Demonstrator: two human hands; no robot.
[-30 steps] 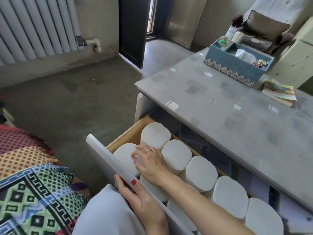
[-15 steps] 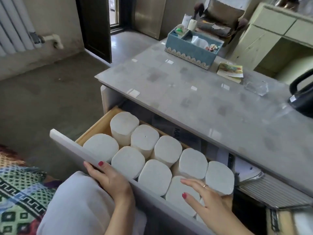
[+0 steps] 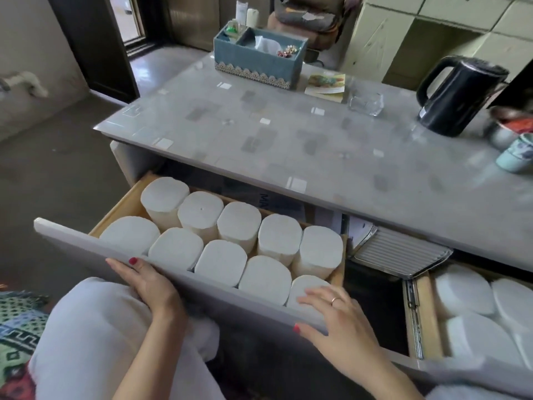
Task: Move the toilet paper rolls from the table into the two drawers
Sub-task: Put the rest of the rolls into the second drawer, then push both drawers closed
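Observation:
The left drawer (image 3: 86, 241) stands pulled out and is packed with several white toilet paper rolls (image 3: 236, 223) standing upright in two rows. My left hand (image 3: 147, 281) grips the drawer's front panel, thumb on its top edge. My right hand (image 3: 337, 319) lies flat with straight fingers on the nearest right roll (image 3: 310, 284), thumb against the panel's outer face. To the right, the second drawer (image 3: 427, 313) is also pulled out and holds more white rolls (image 3: 461, 290). No rolls show on the grey tabletop (image 3: 288, 145).
On the table stand a blue organiser box (image 3: 259, 57), a booklet (image 3: 326, 83), a glass dish (image 3: 366, 103), a black kettle (image 3: 458, 96) and a pale cup (image 3: 516, 153). A ribbed metal tray (image 3: 401, 252) sits under the tabletop between the drawers. My knees are just in front of the drawer.
My right hand has moved from the rolls at the drawer's left end to the roll at its right end. The left hand stays on the drawer front. The view swung right.

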